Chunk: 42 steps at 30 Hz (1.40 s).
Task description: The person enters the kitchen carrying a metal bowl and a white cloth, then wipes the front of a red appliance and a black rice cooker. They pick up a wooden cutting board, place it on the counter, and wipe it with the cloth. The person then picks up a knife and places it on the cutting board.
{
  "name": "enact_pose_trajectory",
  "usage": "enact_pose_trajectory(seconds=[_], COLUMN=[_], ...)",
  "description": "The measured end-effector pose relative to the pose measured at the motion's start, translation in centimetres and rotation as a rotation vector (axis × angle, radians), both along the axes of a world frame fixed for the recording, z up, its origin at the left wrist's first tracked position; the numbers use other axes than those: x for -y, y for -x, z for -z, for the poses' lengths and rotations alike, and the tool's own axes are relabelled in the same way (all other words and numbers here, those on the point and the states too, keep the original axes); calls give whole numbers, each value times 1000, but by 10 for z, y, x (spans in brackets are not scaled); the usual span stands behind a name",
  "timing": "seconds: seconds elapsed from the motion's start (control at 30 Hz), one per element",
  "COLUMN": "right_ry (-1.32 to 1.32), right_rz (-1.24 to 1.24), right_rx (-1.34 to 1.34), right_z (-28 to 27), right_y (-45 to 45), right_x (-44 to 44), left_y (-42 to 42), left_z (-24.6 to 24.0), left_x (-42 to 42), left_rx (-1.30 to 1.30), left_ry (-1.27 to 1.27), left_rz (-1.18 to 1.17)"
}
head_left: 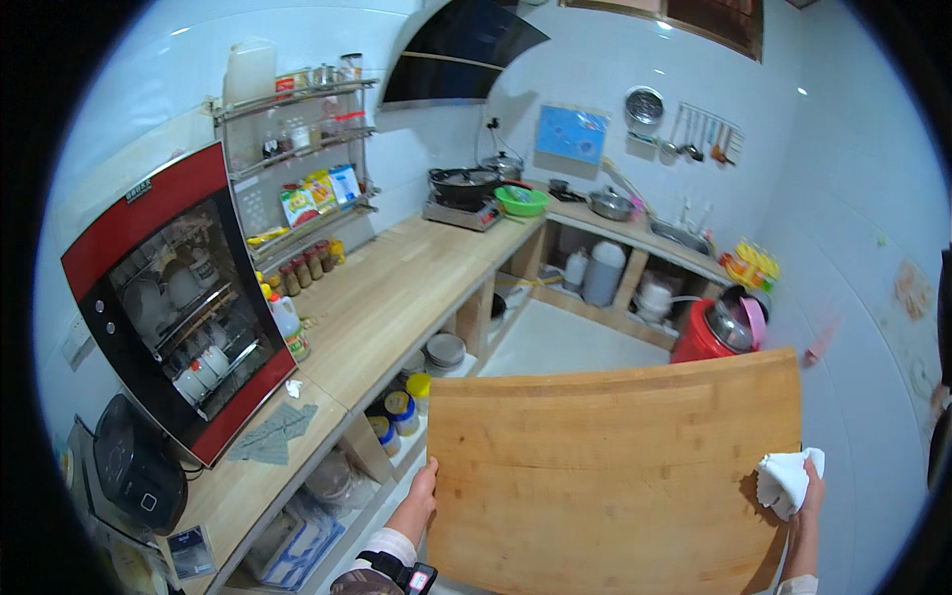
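A large wooden board (610, 476) fills the lower right of the view, held up between both hands. My left hand (425, 487) grips its left edge; the fingertips behind it are hidden. At the right edge is my right hand (812, 491), closed on a white cloth (785, 480) that lies over the board's edge. The fingers behind the cloth cannot be seen. A dark band with a small device is on the left wrist.
A long wooden countertop (401, 268) runs along the left, with a red and black dish cabinet (178, 297), a rice cooker (137, 465) and a green cloth (275, 435). Beyond the board stand a red bucket (699, 335) and a portable stove (461, 212) with a pan.
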State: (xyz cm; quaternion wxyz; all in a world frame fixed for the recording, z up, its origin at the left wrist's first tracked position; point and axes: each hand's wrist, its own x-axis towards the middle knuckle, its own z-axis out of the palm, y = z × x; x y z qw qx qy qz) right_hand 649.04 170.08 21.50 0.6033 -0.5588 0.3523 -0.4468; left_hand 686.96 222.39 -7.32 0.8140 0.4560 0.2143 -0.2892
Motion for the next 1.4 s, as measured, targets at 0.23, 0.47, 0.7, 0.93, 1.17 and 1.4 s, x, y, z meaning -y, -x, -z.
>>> enact_pose_trajectory(seconds=[0.23, 0.47, 0.7, 0.93, 1.17, 1.4], right_ry=[-52, -159, -297, -384, -523, -467], right_rz=[-212, -369, -530, -661, -840, -854], right_rx=[-12, 87, 91, 34, -20, -197], right_z=[15, 66, 97, 127, 166, 245], right_y=[-183, -399, -606, -777, -953, -1108], right_x=[66, 102, 119, 104, 84, 82], left_y=[-104, -238, -344, -416, -479, -499], left_z=[-37, -53, -91, -92, -46, -22], left_x=[-2, -18, -37, -59, -79, -91], left_rx=[191, 203, 144, 2, -64, -147], left_ry=[-9, -50, -294, -455, -373, -654], left_rz=[-149, -265, -367, -445, -639, -607])
